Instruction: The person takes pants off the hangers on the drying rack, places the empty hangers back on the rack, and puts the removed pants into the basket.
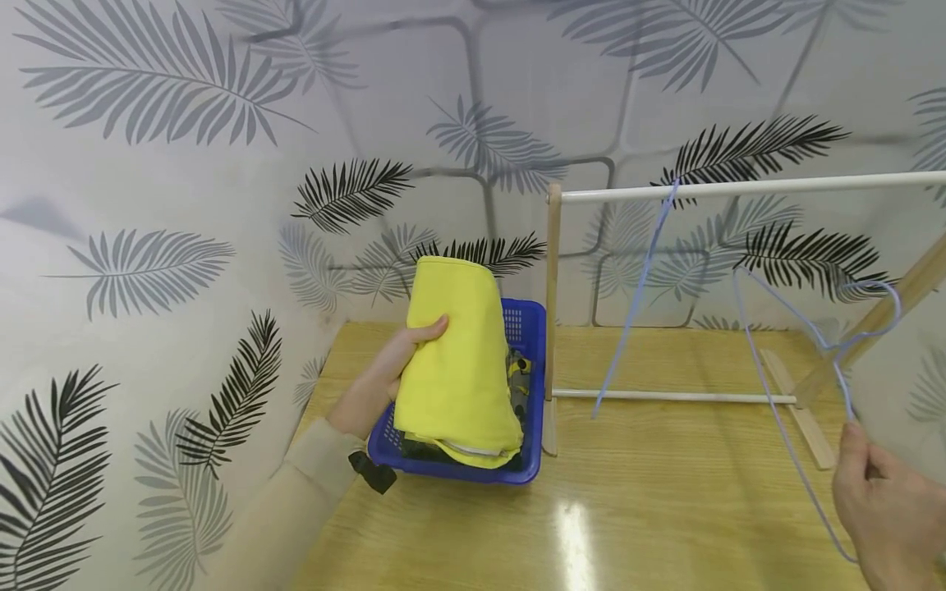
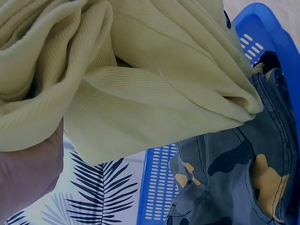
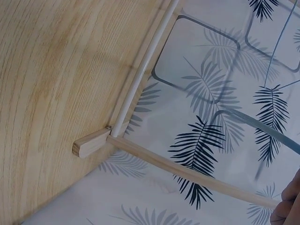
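Observation:
My left hand point(image 1: 390, 363) grips a folded yellow garment point(image 1: 460, 361), its thumb lying across the front of the cloth. In the left wrist view the cloth point(image 2: 159, 103) is ribbed and loosely folded; most of the fingers are hidden by it. Below it, a blue plastic basket point(image 1: 541, 361) holds camouflage-patterned clothing point(image 2: 229, 164). At the right edge of the head view, my right hand point(image 1: 890, 505) holds a light blue clothes hanger point(image 1: 843, 384) near its hook. Part of this hanger point(image 3: 267, 127) and the fingers also show in the right wrist view.
A small clothes rack with a white top rail point(image 1: 739, 190), wooden posts point(image 1: 553, 295) and a lower white rail point(image 1: 672, 396) stands on the wooden table point(image 1: 650, 509). Another light blue hanger point(image 1: 637, 295) hangs from the top rail. Behind is a leaf-patterned wall point(image 1: 185, 271).

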Available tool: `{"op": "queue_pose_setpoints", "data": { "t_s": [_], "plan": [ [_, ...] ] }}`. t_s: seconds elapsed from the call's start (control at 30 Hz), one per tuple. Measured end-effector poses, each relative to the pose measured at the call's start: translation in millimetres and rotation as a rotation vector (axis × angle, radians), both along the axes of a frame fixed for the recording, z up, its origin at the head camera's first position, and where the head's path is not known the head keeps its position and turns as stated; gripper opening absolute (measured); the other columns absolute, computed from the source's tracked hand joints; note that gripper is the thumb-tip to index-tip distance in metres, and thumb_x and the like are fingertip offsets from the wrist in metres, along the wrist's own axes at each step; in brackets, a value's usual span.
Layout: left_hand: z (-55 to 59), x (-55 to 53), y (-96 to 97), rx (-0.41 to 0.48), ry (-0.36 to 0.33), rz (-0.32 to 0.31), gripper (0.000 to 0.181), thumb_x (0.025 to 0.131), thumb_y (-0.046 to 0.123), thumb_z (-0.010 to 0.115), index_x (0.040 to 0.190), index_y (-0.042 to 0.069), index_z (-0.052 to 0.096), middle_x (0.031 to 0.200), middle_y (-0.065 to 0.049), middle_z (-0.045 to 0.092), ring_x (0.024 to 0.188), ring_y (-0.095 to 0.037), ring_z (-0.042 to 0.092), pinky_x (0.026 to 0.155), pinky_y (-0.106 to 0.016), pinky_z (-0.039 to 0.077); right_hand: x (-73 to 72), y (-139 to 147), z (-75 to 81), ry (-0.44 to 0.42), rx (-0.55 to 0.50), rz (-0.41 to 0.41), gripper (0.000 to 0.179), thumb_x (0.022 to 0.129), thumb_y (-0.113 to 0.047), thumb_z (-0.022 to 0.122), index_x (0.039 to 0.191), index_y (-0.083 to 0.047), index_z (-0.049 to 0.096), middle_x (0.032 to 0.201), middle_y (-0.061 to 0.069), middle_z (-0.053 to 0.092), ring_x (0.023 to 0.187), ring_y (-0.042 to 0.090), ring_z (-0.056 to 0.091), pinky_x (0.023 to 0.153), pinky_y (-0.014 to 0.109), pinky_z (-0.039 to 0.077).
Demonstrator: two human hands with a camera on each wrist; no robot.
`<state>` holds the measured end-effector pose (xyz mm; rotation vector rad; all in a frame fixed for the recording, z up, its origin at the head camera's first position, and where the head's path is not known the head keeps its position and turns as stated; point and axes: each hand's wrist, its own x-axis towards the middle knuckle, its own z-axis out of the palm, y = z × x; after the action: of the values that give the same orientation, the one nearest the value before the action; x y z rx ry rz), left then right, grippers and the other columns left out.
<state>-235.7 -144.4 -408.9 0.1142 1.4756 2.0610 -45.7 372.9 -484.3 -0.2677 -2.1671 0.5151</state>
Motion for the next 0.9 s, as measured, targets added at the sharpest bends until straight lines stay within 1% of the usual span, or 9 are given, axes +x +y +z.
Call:
{"op": "queue_pose_setpoints", "data": {
  "t_s": [0.07,0.13,0.23,0.4,0.53,0.63,0.73,0.83,0.9],
  "plan": [
    [-1.3,-3.9,3.5,0.002,0.016,0.016,0.017,0.113,0.027,0.047,0.122,0.013,0.052,0.1,0.003,0.074,0.088,-0.012,0.077,0.079,-0.029,0.065,0.1,-1.4,0.3,-0.005,-0.017,-0.012,0.07,0.106,-0.033,0.048,0.041,-0.012,0.035,0.04,-0.032,0.019,0.033,-0.018,0.009,0.028,0.015,0.009],
    [-2.7,-7.7,6.5,0.005,0.021,0.026,0.016,0.113,0.026,0.048,0.122,0.013,0.053,0.1,0.003,0.075,0.088,-0.012,0.077,0.078,-0.03,0.065,0.2,-2.2,1.3,-0.005,-0.028,-0.017,0.069,0.106,-0.033,0.049,0.041,-0.012,0.035,0.043,-0.039,0.016,0.034,-0.018,0.009,0.029,0.015,0.009],
    [-5.6,-13.2,10.3,0.01,0.025,0.029,0.016,0.112,0.025,0.049,0.121,0.013,0.055,0.099,0.003,0.075,0.087,-0.012,0.077,0.078,-0.03,0.065,0.4,-3.9,2.9,0.001,-0.037,-0.02,0.069,0.106,-0.032,0.049,0.042,-0.011,0.034,0.046,-0.044,0.013,0.035,-0.019,0.009,0.029,0.015,0.008],
    [-11.0,-20.1,15.4,0.004,0.015,0.017,0.017,0.112,0.026,0.049,0.12,0.012,0.056,0.1,0.002,0.076,0.088,-0.012,0.077,0.078,-0.03,0.065,0.7,-5.2,4.0,0.0,-0.052,-0.033,0.068,0.105,-0.031,0.05,0.042,-0.011,0.034,0.046,-0.046,0.012,0.034,-0.018,0.01,0.03,0.016,0.008],
    [-15.4,-23.6,18.7,-0.004,0.014,0.013,0.017,0.112,0.027,0.048,0.119,0.012,0.055,0.098,0.002,0.076,0.086,-0.012,0.078,0.076,-0.03,0.065,-0.1,-3.4,2.5,-0.004,-0.054,-0.032,0.067,0.105,-0.031,0.05,0.042,-0.012,0.034,0.045,-0.044,0.013,0.033,-0.017,0.01,0.029,0.016,0.008],
    [-18.2,-24.9,20.5,0.002,0.02,0.004,0.017,0.113,0.027,0.048,0.119,0.012,0.054,0.098,0.003,0.076,0.085,-0.012,0.077,0.077,-0.03,0.065,-1.0,-1.4,0.8,0.002,-0.033,-0.024,0.069,0.106,-0.031,0.049,0.042,-0.012,0.034,0.04,-0.034,0.018,0.034,-0.018,0.009,0.029,0.015,0.008],
    [-20.4,-25.7,21.3,0.016,0.032,-0.01,0.017,0.112,0.027,0.049,0.12,0.012,0.054,0.098,0.003,0.076,0.086,-0.012,0.077,0.077,-0.03,0.065,-1.6,-0.3,-0.6,0.014,-0.011,-0.028,0.071,0.106,-0.034,0.048,0.041,-0.012,0.034,0.033,-0.016,0.026,0.035,-0.019,0.009,0.029,0.016,0.008],
    [-21.7,-26.6,22.3,0.03,0.047,-0.031,0.018,0.112,0.027,0.05,0.12,0.012,0.055,0.099,0.003,0.076,0.087,-0.012,0.078,0.077,-0.03,0.065,-1.6,-0.3,-1.5,0.016,0.004,-0.041,0.073,0.107,-0.037,0.047,0.04,-0.011,0.035,0.032,0.003,0.035,0.036,-0.02,0.008,0.03,0.016,0.008],
    [-22.3,-27.3,22.9,0.038,0.052,-0.042,0.018,0.112,0.027,0.05,0.12,0.012,0.055,0.1,0.002,0.077,0.087,-0.012,0.078,0.078,-0.03,0.065,-1.4,-1.0,-1.9,0.017,0.007,-0.05,0.073,0.106,-0.038,0.047,0.04,-0.01,0.036,0.033,0.01,0.038,0.037,-0.02,0.008,0.03,0.017,0.007]
  ]
}}
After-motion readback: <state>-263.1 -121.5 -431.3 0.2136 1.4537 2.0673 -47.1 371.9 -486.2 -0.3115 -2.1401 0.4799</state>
